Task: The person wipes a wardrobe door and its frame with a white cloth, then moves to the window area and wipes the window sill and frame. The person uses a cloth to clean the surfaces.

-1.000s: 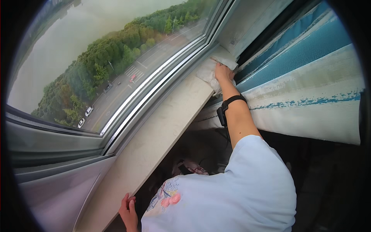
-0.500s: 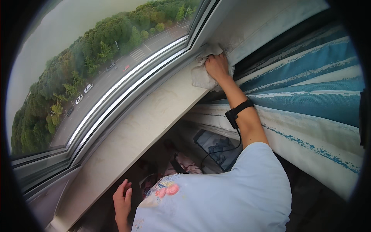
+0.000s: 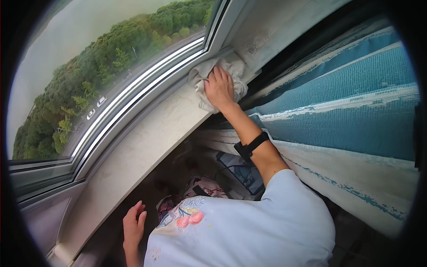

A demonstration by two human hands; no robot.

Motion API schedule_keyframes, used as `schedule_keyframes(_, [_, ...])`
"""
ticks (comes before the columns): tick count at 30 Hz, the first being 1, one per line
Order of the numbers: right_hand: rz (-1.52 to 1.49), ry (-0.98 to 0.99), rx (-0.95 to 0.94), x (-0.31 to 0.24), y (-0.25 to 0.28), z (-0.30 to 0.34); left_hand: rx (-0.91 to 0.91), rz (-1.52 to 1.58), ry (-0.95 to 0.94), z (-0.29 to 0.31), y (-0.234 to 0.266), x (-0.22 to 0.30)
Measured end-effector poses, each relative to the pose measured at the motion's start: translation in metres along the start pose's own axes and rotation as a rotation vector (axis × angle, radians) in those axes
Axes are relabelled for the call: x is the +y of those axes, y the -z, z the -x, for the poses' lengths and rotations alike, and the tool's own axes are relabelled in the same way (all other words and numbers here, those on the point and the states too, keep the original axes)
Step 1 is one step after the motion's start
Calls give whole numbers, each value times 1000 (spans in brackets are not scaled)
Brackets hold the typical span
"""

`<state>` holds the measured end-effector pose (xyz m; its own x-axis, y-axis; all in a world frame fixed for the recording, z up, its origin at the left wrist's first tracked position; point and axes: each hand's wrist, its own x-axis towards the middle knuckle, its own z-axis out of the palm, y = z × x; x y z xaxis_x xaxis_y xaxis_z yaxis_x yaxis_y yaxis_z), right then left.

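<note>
My right hand (image 3: 219, 89) presses a crumpled off-white cloth (image 3: 238, 80) onto the far right end of a pale, marble-like windowsill (image 3: 151, 133). Its fingers are together and bear down on the bunched fabric, which spreads out around them. A black band with a small box sits on my right forearm. Away from the sill's near edge, at the lower left, my left hand (image 3: 133, 224) hangs with nothing in it. The fingers there are loosely bent, and the thumb stands apart from them.
A window frame (image 3: 133, 107) with shiny rails runs along the sill's far side; trees and a road show beyond. A blue and white striped curtain (image 3: 338, 115) hangs close on the right. Under the sill stands a clear-sided box (image 3: 244, 173) with dark contents.
My right hand and the cloth have slid left along the sill, away from the wall at its far end. The cloth is more bunched. My left hand has shifted slightly left.
</note>
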<state>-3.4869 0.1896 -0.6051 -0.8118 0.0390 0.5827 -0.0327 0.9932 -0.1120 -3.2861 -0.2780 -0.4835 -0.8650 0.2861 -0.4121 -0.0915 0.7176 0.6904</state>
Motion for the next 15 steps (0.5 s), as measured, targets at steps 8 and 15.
schedule_keyframes(8, [-470, -929, 274, -25, -7, 39, -46, -22, -121, -17, -21, 15])
schedule_keyframes(15, [-1194, -1369, 726, 152, -35, 2, 6, -35, 153, 22, -33, -4])
